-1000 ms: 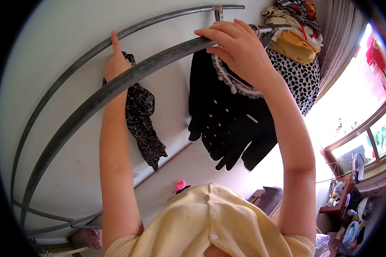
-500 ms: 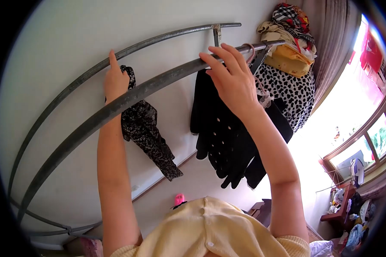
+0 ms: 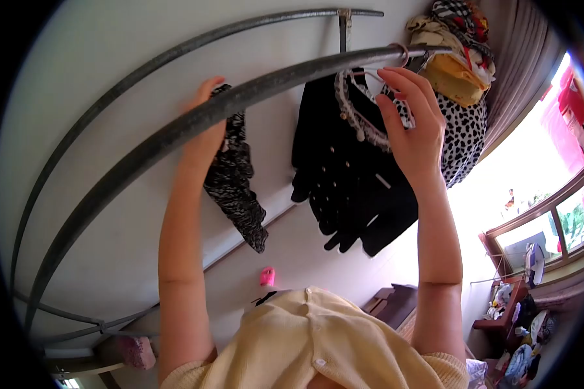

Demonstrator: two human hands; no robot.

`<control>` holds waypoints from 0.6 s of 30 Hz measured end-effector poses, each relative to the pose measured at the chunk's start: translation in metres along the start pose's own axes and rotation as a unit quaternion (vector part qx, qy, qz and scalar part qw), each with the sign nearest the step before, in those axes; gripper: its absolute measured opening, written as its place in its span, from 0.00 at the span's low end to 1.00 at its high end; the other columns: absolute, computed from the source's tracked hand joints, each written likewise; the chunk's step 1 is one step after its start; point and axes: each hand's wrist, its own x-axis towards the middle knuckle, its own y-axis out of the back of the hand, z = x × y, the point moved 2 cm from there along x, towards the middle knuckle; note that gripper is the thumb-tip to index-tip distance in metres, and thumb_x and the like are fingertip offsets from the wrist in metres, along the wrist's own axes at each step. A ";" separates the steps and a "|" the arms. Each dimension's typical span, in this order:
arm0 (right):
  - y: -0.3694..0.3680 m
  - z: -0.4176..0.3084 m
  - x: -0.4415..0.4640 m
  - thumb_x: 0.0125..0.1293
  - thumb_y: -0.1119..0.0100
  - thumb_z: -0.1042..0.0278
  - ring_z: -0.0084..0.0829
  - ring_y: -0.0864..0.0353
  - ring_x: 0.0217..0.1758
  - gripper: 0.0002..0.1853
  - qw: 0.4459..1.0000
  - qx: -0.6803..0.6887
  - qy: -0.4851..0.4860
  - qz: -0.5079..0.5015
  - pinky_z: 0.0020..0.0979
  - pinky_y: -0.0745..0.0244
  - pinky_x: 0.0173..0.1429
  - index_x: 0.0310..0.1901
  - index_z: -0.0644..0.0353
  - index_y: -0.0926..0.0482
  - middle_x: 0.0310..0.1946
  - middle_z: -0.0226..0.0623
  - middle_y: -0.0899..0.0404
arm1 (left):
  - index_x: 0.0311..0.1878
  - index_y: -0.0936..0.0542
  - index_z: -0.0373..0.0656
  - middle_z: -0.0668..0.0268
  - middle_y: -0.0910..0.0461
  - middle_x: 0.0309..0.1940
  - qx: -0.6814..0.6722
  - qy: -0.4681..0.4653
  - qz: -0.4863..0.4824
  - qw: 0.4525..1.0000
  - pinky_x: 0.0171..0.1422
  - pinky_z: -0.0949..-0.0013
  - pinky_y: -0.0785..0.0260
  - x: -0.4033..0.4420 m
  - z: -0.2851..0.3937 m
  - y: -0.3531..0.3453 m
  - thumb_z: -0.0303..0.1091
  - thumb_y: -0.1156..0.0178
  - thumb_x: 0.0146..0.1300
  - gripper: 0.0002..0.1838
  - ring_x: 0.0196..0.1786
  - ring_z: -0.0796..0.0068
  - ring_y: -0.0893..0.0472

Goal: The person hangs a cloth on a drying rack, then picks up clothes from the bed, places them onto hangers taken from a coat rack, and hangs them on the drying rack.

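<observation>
My left hand (image 3: 201, 146) is raised behind the front metal rail (image 3: 240, 94), which hides part of it. Its fingers are closed on a black-and-white patterned garment (image 3: 237, 175) that dangles below. My right hand (image 3: 418, 129) is just under the rail's right part, thumb and fingers curved but apart, with nothing gripped. Beside it, a black garment with small white dots (image 3: 337, 175) hangs from the rail. Pale beaded trim (image 3: 350, 113) runs round a neckline near my right fingertips. A pinkish hanger hook (image 3: 403, 54) loops over the rail.
A second metal rail (image 3: 175, 52) curves behind along the white wall. Piled cloths and a yellow bag (image 3: 457, 78) are at upper right, above a black-spotted white cloth (image 3: 464, 136). A bright window and cluttered shelf (image 3: 506, 311) lie to the right. A pink shoe (image 3: 267, 277) shows below.
My left hand has come away from the rear rail, moving right with the patterned garment. My right hand has left the front rail and moved right, beside the beaded neckline.
</observation>
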 end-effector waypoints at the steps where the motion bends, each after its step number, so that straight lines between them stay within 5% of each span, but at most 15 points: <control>1: 0.004 -0.005 -0.007 0.60 0.38 0.80 0.29 0.18 0.46 0.17 0.999 0.028 -0.019 -0.014 0.26 0.23 0.47 0.52 0.59 0.20 0.50 0.38 0.21 | 0.56 0.25 0.38 0.54 0.20 0.44 -0.048 -0.012 -0.005 0.999 0.56 0.64 0.32 -0.014 0.002 -0.004 0.23 0.46 0.62 0.18 0.47 0.59 0.21; 2: 0.004 -0.008 -0.012 0.60 0.39 0.81 0.26 0.18 0.43 0.16 0.997 0.062 -0.037 -0.016 0.24 0.24 0.45 0.51 0.60 0.20 0.48 0.38 0.20 | 0.52 0.22 0.36 0.55 0.19 0.45 0.004 0.003 -0.007 1.000 0.59 0.68 0.34 -0.024 -0.006 -0.013 0.21 0.49 0.62 0.15 0.51 0.63 0.21; 5: 0.008 -0.031 -0.037 0.61 0.39 0.79 0.31 0.17 0.39 0.13 0.993 0.059 -0.085 -0.061 0.27 0.22 0.42 0.48 0.59 0.19 0.45 0.38 0.20 | 0.51 0.22 0.38 0.54 0.19 0.45 -0.162 0.053 -0.109 0.979 0.57 0.67 0.32 -0.041 0.036 0.002 0.19 0.49 0.60 0.16 0.51 0.60 0.19; 10: -0.009 -0.087 -0.104 0.61 0.41 0.79 0.32 0.18 0.37 0.13 0.971 0.066 -0.209 -0.097 0.28 0.22 0.41 0.49 0.62 0.21 0.42 0.40 0.21 | 0.52 0.22 0.38 0.64 0.20 0.45 -0.337 0.010 -0.255 0.906 0.58 0.75 0.34 -0.067 0.054 0.000 0.14 0.57 0.57 0.22 0.49 0.77 0.23; 14: -0.016 -0.159 -0.181 0.62 0.41 0.78 0.33 0.17 0.39 0.16 0.933 0.052 -0.355 -0.039 0.30 0.21 0.44 0.52 0.61 0.23 0.43 0.39 0.21 | 0.52 0.22 0.40 0.64 0.18 0.42 -0.452 0.002 -0.384 0.805 0.50 0.75 0.29 -0.108 0.089 0.006 0.14 0.56 0.57 0.22 0.44 0.79 0.20; 18: 0.006 -0.253 -0.254 0.63 0.41 0.77 0.34 0.17 0.40 0.20 0.896 -0.021 -0.443 0.013 0.32 0.20 0.46 0.57 0.61 0.28 0.46 0.41 0.22 | 0.53 0.21 0.37 0.67 0.20 0.43 -0.549 0.018 -0.511 0.661 0.53 0.79 0.31 -0.174 0.139 0.024 0.13 0.60 0.55 0.25 0.44 0.82 0.22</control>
